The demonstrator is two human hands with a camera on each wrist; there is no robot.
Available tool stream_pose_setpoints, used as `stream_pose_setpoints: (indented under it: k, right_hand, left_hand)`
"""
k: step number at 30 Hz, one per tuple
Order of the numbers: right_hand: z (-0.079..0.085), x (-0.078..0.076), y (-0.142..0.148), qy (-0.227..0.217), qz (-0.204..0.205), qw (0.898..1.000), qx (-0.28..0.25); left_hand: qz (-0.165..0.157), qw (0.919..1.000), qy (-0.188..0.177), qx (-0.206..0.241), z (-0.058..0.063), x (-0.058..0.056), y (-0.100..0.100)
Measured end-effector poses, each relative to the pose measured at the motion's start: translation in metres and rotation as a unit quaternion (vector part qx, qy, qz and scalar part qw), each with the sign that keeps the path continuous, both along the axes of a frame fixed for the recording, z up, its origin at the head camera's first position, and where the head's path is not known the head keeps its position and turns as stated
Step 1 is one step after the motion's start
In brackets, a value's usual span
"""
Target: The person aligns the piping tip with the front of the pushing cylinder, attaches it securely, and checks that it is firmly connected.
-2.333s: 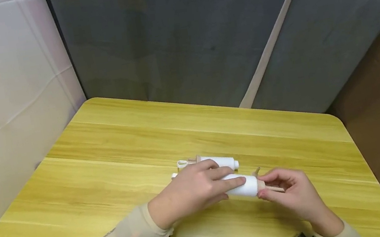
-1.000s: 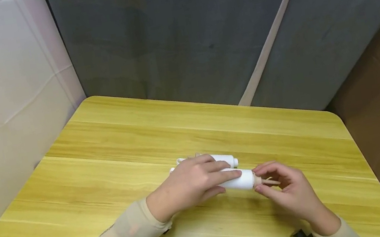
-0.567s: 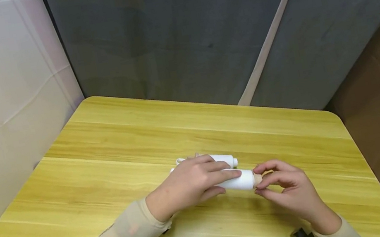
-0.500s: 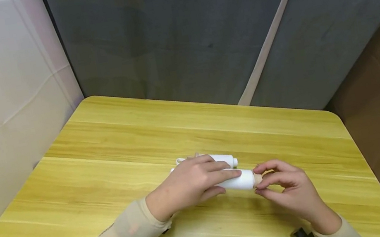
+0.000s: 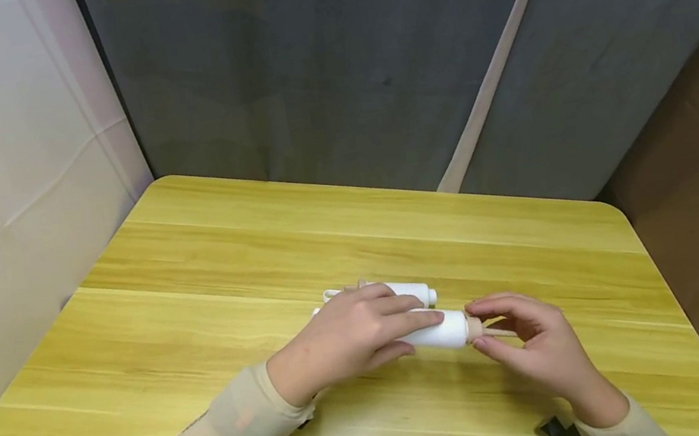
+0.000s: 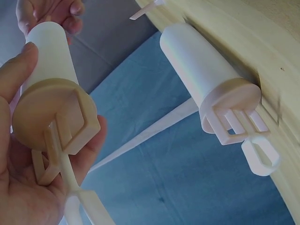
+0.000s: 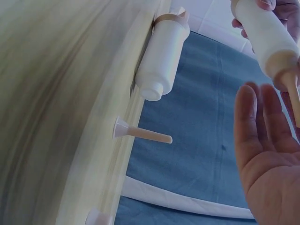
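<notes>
Right now the person is leaning both forearms over the yellow wood-grain table, and their left hand is holding a white, smooth, cylindrical plastic tube lengthwise, its grip wrapping firmly round the body. From the left wrist I am seeing a round beige flange with squared finger loops facing back toward the palm, and a white looped rod coming out through its middle. At the tube's other end a beige collar is narrowing into a thin beige spout. The right hand is hovering round that end with its grip slackened and fingers extended, the spout pointing in toward the palm; whether the thumb is touching the collar, I cannot tell. Just beyond the left hand, a second white cylindrical tube is lying on its side on the table, its narrow neck pointing to the right. Near that neck, as the right wrist view is showing, a small beige tapered nozzle is standing on its pale flared base.
</notes>
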State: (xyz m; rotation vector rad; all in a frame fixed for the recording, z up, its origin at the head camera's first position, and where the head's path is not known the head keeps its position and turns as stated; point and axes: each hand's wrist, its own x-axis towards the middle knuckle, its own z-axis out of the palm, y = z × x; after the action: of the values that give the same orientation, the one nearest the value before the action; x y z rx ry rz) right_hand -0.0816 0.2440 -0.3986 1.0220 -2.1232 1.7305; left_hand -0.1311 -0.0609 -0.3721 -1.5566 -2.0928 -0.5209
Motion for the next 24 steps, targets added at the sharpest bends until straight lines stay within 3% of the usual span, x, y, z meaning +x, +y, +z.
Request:
stream_pose_setpoints:
  k: [4,13,24]
  right_hand:
    - [-0.0004,-0.0002,0.0000,-0.006,0.001,1.000,0.011]
    - [-0.0025,-0.0014,0.0005,0.037,0.019,0.999,-0.013]
    - [0.0004,0.0019,0.0011,-0.004,-0.007,1.000,0.017]
  left_hand:
    - [-0.001,1.0000,0.000,-0.001,-0.0007,-0.0006,0.0003]
    - [-0.003,1.0000,-0.009,0.001,-0.0007,-0.0004,0.0008]
    - [-0.006,1.0000,-0.004,0.003,0.0004,0.0004,0.0006]
